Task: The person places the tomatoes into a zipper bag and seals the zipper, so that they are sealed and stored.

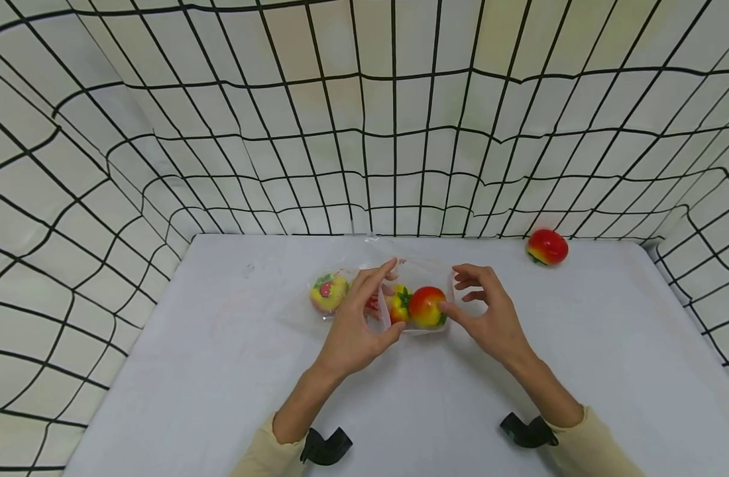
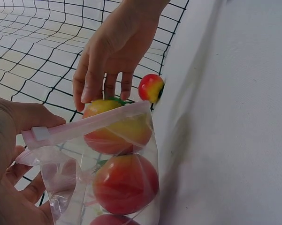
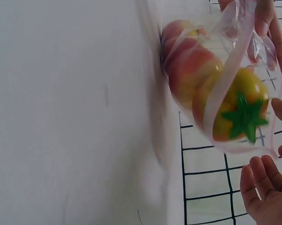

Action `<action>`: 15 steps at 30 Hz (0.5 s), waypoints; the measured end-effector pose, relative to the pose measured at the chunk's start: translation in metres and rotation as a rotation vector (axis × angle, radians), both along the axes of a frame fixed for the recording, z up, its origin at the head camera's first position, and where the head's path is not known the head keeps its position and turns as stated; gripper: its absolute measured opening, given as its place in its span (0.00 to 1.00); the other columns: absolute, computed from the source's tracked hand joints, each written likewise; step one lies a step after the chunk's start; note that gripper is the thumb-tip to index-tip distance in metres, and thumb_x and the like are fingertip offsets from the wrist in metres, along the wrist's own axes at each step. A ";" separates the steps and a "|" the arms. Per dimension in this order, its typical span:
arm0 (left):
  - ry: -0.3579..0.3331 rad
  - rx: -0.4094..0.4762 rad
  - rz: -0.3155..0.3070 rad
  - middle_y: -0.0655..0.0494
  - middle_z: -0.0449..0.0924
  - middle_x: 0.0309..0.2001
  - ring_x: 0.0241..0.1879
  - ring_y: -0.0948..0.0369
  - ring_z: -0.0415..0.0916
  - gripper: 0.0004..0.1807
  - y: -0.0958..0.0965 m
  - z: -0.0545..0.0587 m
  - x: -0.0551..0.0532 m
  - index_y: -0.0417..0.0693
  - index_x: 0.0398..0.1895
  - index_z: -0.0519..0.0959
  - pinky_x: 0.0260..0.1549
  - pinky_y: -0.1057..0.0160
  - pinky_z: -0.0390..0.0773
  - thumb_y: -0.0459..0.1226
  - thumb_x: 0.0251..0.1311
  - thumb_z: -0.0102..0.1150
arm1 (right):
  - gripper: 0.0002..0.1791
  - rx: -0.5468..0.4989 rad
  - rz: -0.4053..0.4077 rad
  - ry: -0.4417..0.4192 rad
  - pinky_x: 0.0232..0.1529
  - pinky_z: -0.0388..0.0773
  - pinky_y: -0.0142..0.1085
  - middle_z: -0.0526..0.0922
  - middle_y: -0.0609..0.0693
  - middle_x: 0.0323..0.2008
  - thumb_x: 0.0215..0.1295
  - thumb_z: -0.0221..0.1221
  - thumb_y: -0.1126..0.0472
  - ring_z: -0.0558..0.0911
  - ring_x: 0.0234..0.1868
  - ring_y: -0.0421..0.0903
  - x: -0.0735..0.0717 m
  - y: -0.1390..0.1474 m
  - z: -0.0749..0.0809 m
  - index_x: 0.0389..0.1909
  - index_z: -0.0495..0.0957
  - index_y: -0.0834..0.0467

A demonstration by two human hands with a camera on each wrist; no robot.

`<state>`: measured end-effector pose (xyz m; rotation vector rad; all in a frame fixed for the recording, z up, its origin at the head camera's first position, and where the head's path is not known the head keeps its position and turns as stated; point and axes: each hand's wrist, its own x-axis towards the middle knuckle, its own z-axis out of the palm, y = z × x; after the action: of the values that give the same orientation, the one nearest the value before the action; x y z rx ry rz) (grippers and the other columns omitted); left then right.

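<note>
A clear zip bag with a pink zip edge lies on its side, holding several red-and-yellow toy tomatoes. My left hand holds the bag at its mouth, the thumb along the zip edge by the white slider and the fingers spread at the other side. At the mouth sits a tomato with a green star-shaped calyx. My right hand is beside it, fingers loosely bent and apart, the thumb tip at or very near the tomato; contact is unclear.
Another red tomato lies at the back right of the white table. Black netting over pale cloth stands along the back and sides. A dark curved piece sits by the left wrist, and a similar one by the right.
</note>
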<state>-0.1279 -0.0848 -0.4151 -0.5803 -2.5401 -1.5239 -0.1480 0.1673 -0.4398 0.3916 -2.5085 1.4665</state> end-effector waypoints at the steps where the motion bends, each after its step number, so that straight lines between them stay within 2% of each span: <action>1: 0.002 0.001 -0.001 0.63 0.72 0.66 0.60 0.63 0.73 0.51 0.000 0.000 0.000 0.71 0.80 0.62 0.54 0.62 0.84 0.33 0.54 0.76 | 0.36 -0.007 -0.003 -0.002 0.54 0.76 0.18 0.77 0.54 0.61 0.62 0.73 0.60 0.79 0.57 0.48 0.000 0.002 0.001 0.70 0.71 0.52; 5: 0.007 0.004 -0.004 0.62 0.72 0.67 0.59 0.62 0.73 0.51 0.000 0.000 -0.001 0.73 0.79 0.62 0.48 0.66 0.84 0.33 0.54 0.75 | 0.34 -0.030 -0.019 -0.004 0.54 0.75 0.16 0.77 0.55 0.62 0.64 0.72 0.60 0.78 0.57 0.46 -0.003 0.011 0.002 0.70 0.71 0.52; 15: -0.016 0.000 0.007 0.61 0.72 0.67 0.61 0.61 0.74 0.52 0.000 0.000 0.000 0.73 0.80 0.62 0.50 0.64 0.84 0.33 0.53 0.75 | 0.31 -0.049 -0.093 -0.025 0.53 0.75 0.14 0.78 0.55 0.61 0.69 0.68 0.59 0.77 0.56 0.44 -0.012 0.038 0.003 0.70 0.70 0.55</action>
<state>-0.1279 -0.0847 -0.4146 -0.5614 -2.5509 -1.5323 -0.1599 0.2052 -0.4370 0.2466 -2.4690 1.5025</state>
